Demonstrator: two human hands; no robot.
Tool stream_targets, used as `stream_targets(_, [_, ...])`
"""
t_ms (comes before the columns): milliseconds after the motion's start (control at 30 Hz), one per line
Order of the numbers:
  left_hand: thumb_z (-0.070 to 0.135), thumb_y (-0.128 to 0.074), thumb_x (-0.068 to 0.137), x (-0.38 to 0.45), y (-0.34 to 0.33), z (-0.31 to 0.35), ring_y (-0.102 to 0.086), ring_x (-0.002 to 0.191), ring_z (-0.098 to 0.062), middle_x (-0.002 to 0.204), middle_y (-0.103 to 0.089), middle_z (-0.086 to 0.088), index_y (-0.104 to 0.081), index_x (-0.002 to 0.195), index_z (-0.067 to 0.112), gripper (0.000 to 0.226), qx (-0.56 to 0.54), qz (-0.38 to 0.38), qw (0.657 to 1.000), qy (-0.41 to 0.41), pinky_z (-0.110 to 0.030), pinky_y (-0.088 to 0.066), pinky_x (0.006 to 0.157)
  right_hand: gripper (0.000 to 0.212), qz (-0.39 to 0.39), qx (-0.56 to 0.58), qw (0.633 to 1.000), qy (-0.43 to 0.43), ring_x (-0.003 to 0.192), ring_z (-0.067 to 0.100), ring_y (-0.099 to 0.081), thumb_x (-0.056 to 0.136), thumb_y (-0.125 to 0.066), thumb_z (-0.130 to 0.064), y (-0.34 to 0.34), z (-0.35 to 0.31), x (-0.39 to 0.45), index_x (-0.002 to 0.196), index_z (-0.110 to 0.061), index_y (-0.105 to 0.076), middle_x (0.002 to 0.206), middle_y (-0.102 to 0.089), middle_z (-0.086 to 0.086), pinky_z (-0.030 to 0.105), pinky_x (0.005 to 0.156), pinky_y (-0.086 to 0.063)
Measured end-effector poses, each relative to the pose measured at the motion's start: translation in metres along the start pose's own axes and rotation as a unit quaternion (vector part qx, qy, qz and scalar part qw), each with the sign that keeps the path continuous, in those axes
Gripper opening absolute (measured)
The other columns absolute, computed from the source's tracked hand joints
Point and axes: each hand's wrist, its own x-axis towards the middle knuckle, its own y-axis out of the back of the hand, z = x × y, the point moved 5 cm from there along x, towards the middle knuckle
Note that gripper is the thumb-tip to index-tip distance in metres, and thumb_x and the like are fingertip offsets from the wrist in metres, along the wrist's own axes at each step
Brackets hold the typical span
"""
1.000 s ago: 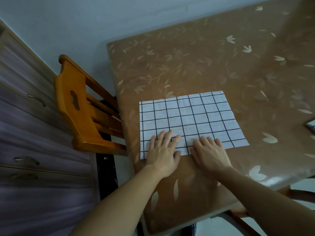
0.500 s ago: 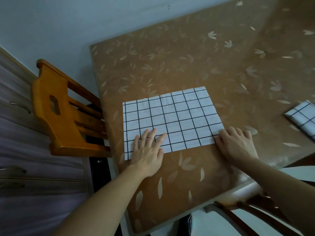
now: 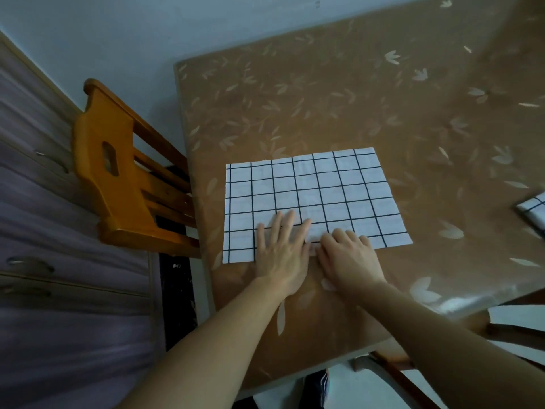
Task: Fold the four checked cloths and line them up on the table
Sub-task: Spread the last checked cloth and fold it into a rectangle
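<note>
A white cloth with a black check (image 3: 315, 190) lies flat as a rectangle on the brown leaf-patterned table (image 3: 339, 93), near its left front corner. My left hand (image 3: 280, 252) rests palm down on the cloth's near edge, fingers spread. My right hand (image 3: 349, 259) lies flat right beside it, fingertips on the same near edge. Neither hand grips anything. A second checked cloth (image 3: 535, 209), folded small, shows at the right edge of the view, partly cut off.
An orange wooden chair (image 3: 118, 172) stands against the table's left side. Grey-purple drawers with metal handles (image 3: 44, 231) fill the left. Another chair's dark frame (image 3: 501, 335) sits by the table's near right corner. A pale wall lies behind.
My right hand has slid back left along the cloth's near edge, from its right corner to beside my left hand. The view has shifted, so the folded cloth sits further right.
</note>
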Motion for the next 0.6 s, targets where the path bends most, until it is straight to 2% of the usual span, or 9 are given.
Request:
stream_targets(100, [0.045,-0.014,0.103,-0.007,-0.002,-0.018,0.016,0.148,-0.019,0.163,0.007,0.004,0.000,0.152,0.038,0.051,0.006,-0.005,1.000,0.016,-0.049,0.011,0.117,0.015,0.018,0.000,1.000,0.003,0.071,0.026,-0.054,0.088,-0.058,-0.030,0.000,-0.002,0.002,0.083,-0.016,-0.057,0.078,-0.055,0.002,0.037,0.065,-0.040])
stream_targets(267, [0.046,-0.009,0.102,-0.024,0.005,-0.061,0.020,0.147,-0.019,0.162,0.014,0.003,0.006,0.151,0.040,0.052,0.013,-0.023,0.998,0.051,-0.050,0.011,0.118,0.016,0.011,0.005,1.000,0.005,0.072,0.026,-0.054,0.091,-0.054,-0.031,0.004,-0.002,0.002,0.085,-0.017,-0.057,0.079,-0.055,0.001,0.035,0.065,-0.037])
stream_targets(367, [0.048,-0.006,0.101,-0.037,0.008,-0.085,0.022,0.146,-0.019,0.162,0.016,0.004,0.007,0.151,0.042,0.052,0.009,-0.031,0.997,0.076,-0.051,0.011,0.118,0.019,-0.011,0.006,1.000,0.007,0.077,0.024,-0.054,0.095,-0.049,-0.034,0.004,-0.001,0.003,0.090,-0.017,-0.057,0.084,-0.055,0.001,0.033,0.068,-0.034])
stream_targets(500, [0.048,-0.004,0.099,-0.047,0.011,-0.105,0.021,0.147,-0.020,0.162,0.015,0.003,0.009,0.151,0.041,0.054,0.008,-0.043,0.994,0.097,-0.052,0.008,0.118,0.025,-0.043,0.015,0.999,-0.003,0.086,0.022,-0.054,0.099,-0.040,-0.038,0.006,0.000,0.004,0.097,-0.019,-0.056,0.090,-0.054,-0.001,0.034,0.075,-0.038])
stream_targets(600, [0.044,-0.009,0.101,-0.052,0.017,-0.107,0.017,0.148,-0.023,0.162,0.012,0.002,0.008,0.151,0.040,0.053,0.018,-0.032,0.994,0.104,-0.054,0.004,0.118,0.026,-0.055,0.014,0.998,-0.014,0.090,0.021,-0.055,0.099,-0.038,-0.039,0.009,-0.003,0.004,0.100,-0.020,-0.056,0.092,-0.054,-0.002,0.033,0.076,-0.037])
